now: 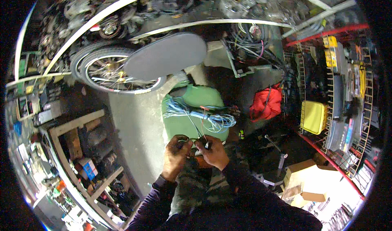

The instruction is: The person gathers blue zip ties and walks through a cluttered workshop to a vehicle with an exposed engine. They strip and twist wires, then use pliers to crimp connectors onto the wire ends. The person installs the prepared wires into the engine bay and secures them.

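A loose bundle of pale blue and white cable [220,121] lies across a green padded seat [179,129] in front of me. Thin strands run from it down to my hands. At the seat's near edge, my left hand [179,147] pinches a thin dark piece of wire with its fingers closed. Close beside it on the right, my right hand [210,150] is closed on a thin cable end, with something small and pale between the fingers. The fingertips of both hands look dark. Exactly how the wire ends meet is too small to make out. Something orange [201,162] shows just below my hands.
Beyond the seat stand bicycle wheels [118,74] and a dark grey oval board [167,55]. To the right lie a red bag [266,103], a yellow bin [313,116] on a rack and an open cardboard box [302,178]. A wooden shelf unit [77,123] stands at left.
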Motion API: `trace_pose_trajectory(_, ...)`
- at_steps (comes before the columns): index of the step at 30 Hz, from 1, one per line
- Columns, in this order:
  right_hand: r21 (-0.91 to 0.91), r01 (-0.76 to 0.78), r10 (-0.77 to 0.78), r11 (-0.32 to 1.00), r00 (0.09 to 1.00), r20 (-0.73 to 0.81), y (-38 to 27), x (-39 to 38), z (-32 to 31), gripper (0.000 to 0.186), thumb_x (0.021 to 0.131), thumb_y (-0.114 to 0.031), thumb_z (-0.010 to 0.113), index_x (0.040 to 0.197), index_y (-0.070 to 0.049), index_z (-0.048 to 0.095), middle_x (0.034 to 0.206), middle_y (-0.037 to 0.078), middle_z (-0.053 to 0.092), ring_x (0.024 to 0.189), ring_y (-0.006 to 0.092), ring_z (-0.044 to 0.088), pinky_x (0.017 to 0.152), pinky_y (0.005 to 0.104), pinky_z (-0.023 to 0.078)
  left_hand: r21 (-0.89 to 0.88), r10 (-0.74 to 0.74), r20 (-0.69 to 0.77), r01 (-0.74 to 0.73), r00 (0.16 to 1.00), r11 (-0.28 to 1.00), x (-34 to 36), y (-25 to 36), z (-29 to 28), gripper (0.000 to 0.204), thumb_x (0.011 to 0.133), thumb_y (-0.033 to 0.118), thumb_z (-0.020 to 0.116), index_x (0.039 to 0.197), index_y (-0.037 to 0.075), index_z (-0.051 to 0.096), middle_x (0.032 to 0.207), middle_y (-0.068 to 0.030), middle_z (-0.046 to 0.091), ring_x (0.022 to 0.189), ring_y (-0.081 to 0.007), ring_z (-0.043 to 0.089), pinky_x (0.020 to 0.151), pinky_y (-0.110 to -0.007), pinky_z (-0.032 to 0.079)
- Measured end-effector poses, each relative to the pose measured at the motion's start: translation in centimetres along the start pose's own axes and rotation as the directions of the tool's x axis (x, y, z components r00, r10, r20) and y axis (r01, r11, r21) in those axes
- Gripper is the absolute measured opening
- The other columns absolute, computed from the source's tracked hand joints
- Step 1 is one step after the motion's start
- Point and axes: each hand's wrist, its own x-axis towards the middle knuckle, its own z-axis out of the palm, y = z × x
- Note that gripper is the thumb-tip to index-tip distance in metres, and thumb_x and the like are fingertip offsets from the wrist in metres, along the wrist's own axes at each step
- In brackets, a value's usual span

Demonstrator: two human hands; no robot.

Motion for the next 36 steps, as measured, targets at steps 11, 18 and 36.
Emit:
trace_pose_trajectory(11,-0.003,0.048,-0.039,0.999,0.844,0.535,-18.5,3.6,8.4,0.031,0.098,-0.033,0.073,0.092,-0.002,0.073,0.069,0.003,0.068,0.060,0.0123,0.058,0.057,0.0340,0.047,-0.856,0.085,0.085,0.029,0.993,0.517,-8.7,6.2,-12.1,0.038,0.104,0.043,0.059,0.083,0.012,0.054,0.065,0.0018,0.040,0.056,-0.0129,0.036,0.052,-0.028,0.030)
trace_pose_trajectory(18,-0.171,0.420,-0.182,0.891,0.675,0.715,-27.4,1.3,21.4,0.024,0.095,-0.021,0.071,0.088,0.002,0.069,0.072,0.014,0.065,0.065,0.0181,0.057,0.063,0.0365,0.045,-0.844,0.044,-0.305,-0.291,0.951,0.451,-14.3,7.1,-23.0,0.019,0.104,0.027,0.064,0.090,0.015,0.060,0.066,0.0060,0.045,0.053,-0.0054,0.035,0.047,-0.022,0.029)
trace_pose_trajectory(36,-0.074,0.672,0.027,0.737,0.080,0.996,-25.6,-14.6,58.4,0.023,0.097,-0.023,0.074,0.091,-0.001,0.069,0.065,-0.004,0.051,0.061,0.0063,0.044,0.055,0.0293,0.036,-0.573,-0.163,-0.819,-0.791,0.550,0.215,-34.5,-11.1,-43.4,0.025,0.103,0.031,0.067,0.097,0.006,0.066,0.076,0.0018,0.058,0.060,-0.0059,0.048,0.053,-0.023,0.040)
